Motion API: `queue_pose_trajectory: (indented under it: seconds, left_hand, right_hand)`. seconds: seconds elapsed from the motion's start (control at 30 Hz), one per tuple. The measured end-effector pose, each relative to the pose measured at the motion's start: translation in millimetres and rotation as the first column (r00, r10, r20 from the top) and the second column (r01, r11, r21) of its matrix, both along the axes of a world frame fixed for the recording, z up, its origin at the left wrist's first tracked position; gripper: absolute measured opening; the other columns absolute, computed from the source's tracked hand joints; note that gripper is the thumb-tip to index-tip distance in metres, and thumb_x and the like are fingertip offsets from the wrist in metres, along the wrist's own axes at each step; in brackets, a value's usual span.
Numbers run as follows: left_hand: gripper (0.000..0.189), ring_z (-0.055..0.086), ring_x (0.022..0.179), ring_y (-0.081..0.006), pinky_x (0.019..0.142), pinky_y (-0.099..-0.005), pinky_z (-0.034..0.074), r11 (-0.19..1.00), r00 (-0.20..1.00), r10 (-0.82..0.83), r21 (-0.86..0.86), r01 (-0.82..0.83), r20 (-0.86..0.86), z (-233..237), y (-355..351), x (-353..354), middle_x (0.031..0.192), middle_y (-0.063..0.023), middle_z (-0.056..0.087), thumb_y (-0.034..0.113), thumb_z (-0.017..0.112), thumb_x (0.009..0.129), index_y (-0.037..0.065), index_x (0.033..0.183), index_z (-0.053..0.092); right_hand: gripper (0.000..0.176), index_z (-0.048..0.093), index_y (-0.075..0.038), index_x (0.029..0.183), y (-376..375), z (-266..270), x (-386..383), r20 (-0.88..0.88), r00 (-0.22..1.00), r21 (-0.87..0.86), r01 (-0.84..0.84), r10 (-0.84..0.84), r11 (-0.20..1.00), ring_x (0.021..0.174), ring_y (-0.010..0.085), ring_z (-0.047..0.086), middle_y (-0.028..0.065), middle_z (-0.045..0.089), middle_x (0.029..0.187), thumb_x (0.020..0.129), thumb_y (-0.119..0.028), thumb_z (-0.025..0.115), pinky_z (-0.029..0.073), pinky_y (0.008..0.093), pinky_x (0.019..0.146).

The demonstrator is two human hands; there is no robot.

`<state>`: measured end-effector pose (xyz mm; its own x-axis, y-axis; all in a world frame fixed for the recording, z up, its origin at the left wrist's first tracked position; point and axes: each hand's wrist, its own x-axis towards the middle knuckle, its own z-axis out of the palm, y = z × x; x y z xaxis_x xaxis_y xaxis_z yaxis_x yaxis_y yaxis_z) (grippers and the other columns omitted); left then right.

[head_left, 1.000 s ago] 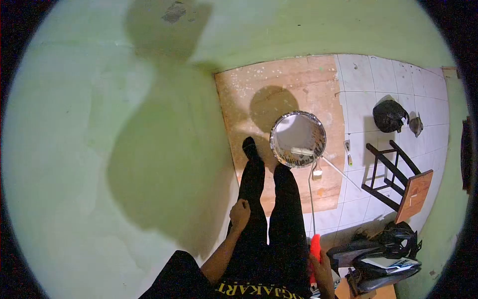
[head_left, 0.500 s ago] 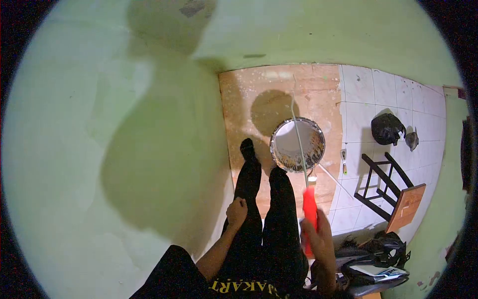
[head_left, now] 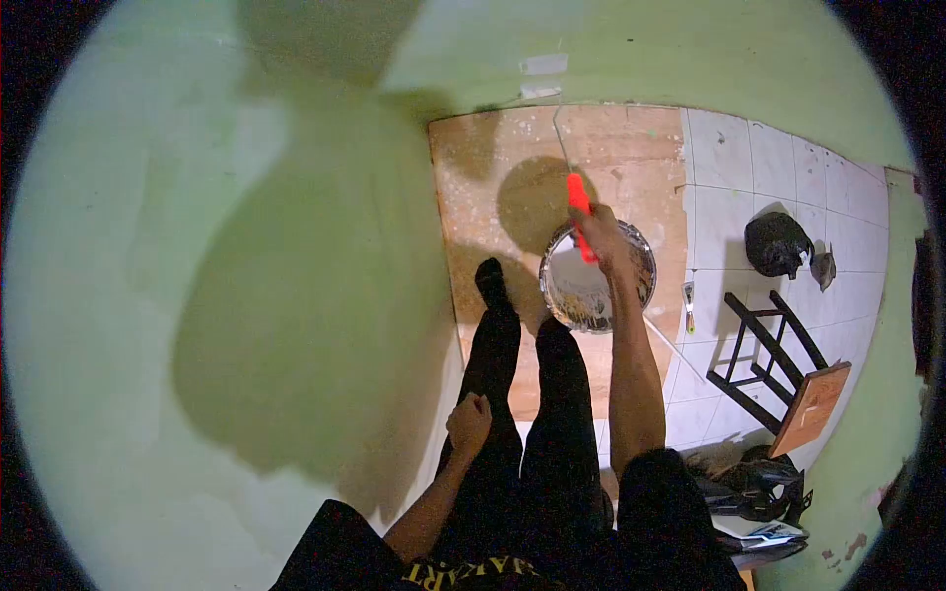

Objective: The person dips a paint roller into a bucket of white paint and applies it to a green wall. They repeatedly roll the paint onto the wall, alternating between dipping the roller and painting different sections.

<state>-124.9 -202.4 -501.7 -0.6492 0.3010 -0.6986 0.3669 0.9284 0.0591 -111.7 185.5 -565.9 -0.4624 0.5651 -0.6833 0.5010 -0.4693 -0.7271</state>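
My right hand (head_left: 603,236) is stretched forward, closed around the red handle of a paint roller (head_left: 578,204). The roller's thin metal frame runs up to its pale sleeve (head_left: 544,67), which lies against the green wall (head_left: 690,49) near the floor line. Below the hand stands a round metal paint bucket (head_left: 641,286) with light paint inside, on a brown board (head_left: 631,148). My left hand (head_left: 469,423) is a fist beside my left thigh, holding nothing. My black-clad legs stand next to the bucket.
A green wall (head_left: 197,295) with my shadow fills the left. On the white tiles (head_left: 719,148) lie a black bag (head_left: 777,244), a scraper (head_left: 689,307) and a tipped wooden chair (head_left: 788,364). Dark bags (head_left: 759,488) lie at the lower right.
My right hand has swung the roller from down by my hip, over the bucket, up to the wall ahead. The left fist has stayed put.
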Motion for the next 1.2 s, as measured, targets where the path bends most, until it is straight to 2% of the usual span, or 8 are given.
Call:
queue_pose_trajectory:
  seconds: [0.2,0.37,0.4,0.63,0.77,0.9,1.03,1.2]
  left_hand:
    - [0.029,0.062,0.072,-0.0372,0.066,-0.0476,0.048,1.000,0.999,0.014,0.029,-0.012,-0.041,1.7,7.1,-0.8,0.074,-0.0178,0.064,0.032,0.050,0.087,0.005,0.080,0.058]
    - [0.029,0.062,0.071,-0.0375,0.065,-0.0481,0.047,0.999,1.000,0.006,0.036,-0.005,-0.026,2.2,11.2,1.6,0.073,-0.0172,0.064,0.033,0.050,0.087,0.006,0.080,0.058]
    - [0.029,0.061,0.070,-0.0370,0.065,-0.0473,0.047,1.000,1.000,0.001,0.002,-0.001,-0.016,4.3,15.5,2.3,0.071,-0.0167,0.063,0.032,0.052,0.086,0.005,0.078,0.058]
    - [0.056,0.059,0.085,-0.0337,0.079,-0.0446,0.046,1.000,0.976,-0.008,-0.030,0.002,-0.219,-27.5,2.3,2.7,0.086,-0.0164,0.059,0.046,0.070,0.071,0.009,0.108,0.050]
    - [0.087,0.055,0.103,-0.0359,0.089,-0.0458,0.043,0.904,0.879,0.388,-0.298,-0.306,0.276,-49.2,3.7,-18.5,0.111,-0.0223,0.056,0.059,0.070,0.062,0.003,0.122,0.041]
    - [0.091,0.054,0.107,-0.0364,0.090,-0.0453,0.043,0.917,0.914,0.301,-0.346,-0.199,0.272,-56.0,19.3,-16.5,0.115,-0.0241,0.055,0.060,0.069,0.061,-0.002,0.122,0.042]
    - [0.086,0.056,0.104,-0.0361,0.089,-0.0447,0.043,0.909,0.934,0.272,-0.380,-0.171,0.230,-50.2,26.3,-20.6,0.110,-0.0229,0.058,0.059,0.068,0.063,-0.002,0.120,0.046]
    - [0.086,0.057,0.103,-0.0347,0.089,-0.0443,0.044,0.918,0.938,0.260,-0.359,-0.167,0.228,-48.5,27.1,-18.2,0.111,-0.0220,0.058,0.060,0.068,0.063,-0.002,0.119,0.047]
  right_hand:
    - [0.033,0.057,0.004,0.094,-29.6,16.1,6.4,0.150,0.988,0.155,-0.043,0.019,0.987,0.064,0.0279,0.060,0.0171,0.061,0.073,0.083,-0.027,0.056,0.045,0.0385,0.059]
    - [0.036,0.055,0.006,0.103,-60.7,106.8,9.2,0.114,0.992,0.279,0.025,-0.058,0.960,0.052,0.0120,0.053,0.0066,0.056,0.064,0.083,-0.023,0.058,0.042,0.0274,0.047]
    - [0.037,0.058,0.005,0.093,-53.2,88.3,0.0,0.220,0.975,0.283,-0.021,-0.043,0.959,0.071,0.0316,0.062,0.0208,0.061,0.077,0.084,-0.031,0.054,0.046,0.0412,0.063]
    - [0.031,0.057,0.002,0.088,-6.4,-111.1,-28.0,0.063,0.998,0.078,0.009,-0.014,0.997,0.054,0.0155,0.052,0.0062,0.055,0.065,0.085,-0.029,0.053,0.042,0.0325,0.052]
    - [0.027,0.056,0.001,0.088,-39.0,2.8,-8.5,0.087,0.996,0.212,-0.013,-0.005,0.977,0.053,0.0130,0.051,0.0049,0.054,0.066,0.085,-0.026,0.054,0.041,0.0303,0.050]
    - [0.032,0.057,0.003,0.088,-45.2,14.7,-3.4,0.061,0.991,0.172,0.103,-0.115,0.980,0.058,0.0203,0.056,0.0094,0.057,0.062,0.083,-0.029,0.056,0.044,0.0351,0.054]
    - [0.032,0.056,0.003,0.091,-12.1,-119.7,-18.6,-0.109,0.988,-0.031,0.109,-0.112,0.993,0.056,0.0208,0.055,0.0102,0.057,0.061,0.083,-0.028,0.056,0.044,0.0354,0.052]
    - [0.030,0.055,0.003,0.102,-40.7,1.4,-7.9,0.050,0.995,0.184,0.080,-0.090,0.980,0.050,0.0081,0.046,0.0008,0.050,0.062,0.084,-0.022,0.057,0.037,0.0250,0.046]
